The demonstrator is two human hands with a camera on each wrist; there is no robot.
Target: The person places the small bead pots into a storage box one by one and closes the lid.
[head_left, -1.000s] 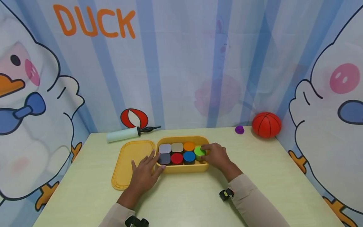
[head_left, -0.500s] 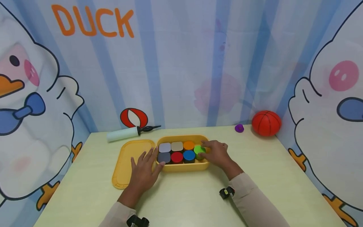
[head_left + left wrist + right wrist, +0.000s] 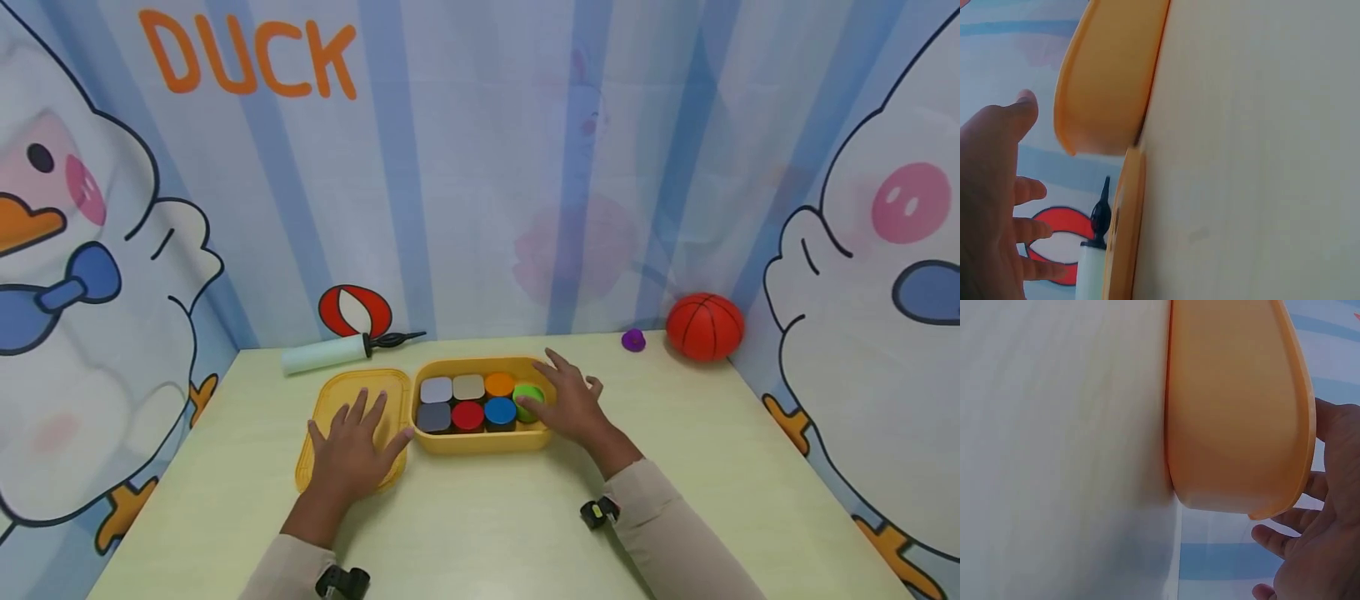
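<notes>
A yellow box (image 3: 480, 447) holds two rows of small pots with coloured tops. Among them are a red-topped one (image 3: 468, 416), a blue-topped one (image 3: 500, 411) and a green-topped one (image 3: 529, 397) at the right end. My right hand (image 3: 573, 407) is over the box's right end with its fingers spread, the thumb beside the green-topped pot. In the right wrist view those fingers show behind the box's rim. My left hand (image 3: 351, 454), fingers spread, hovers over the flat yellow lid (image 3: 330, 404) left of the box and holds nothing.
Behind the lid lies a pale green hand pump (image 3: 326, 356) with a black nozzle. A small purple object (image 3: 633, 340) and a red basketball (image 3: 705, 327) sit at the table's back right. Printed curtains stand along the back and sides.
My left hand has gone from the box's left end to above the lid. The right fingers have opened off the green-topped pot, which stays in the box.
</notes>
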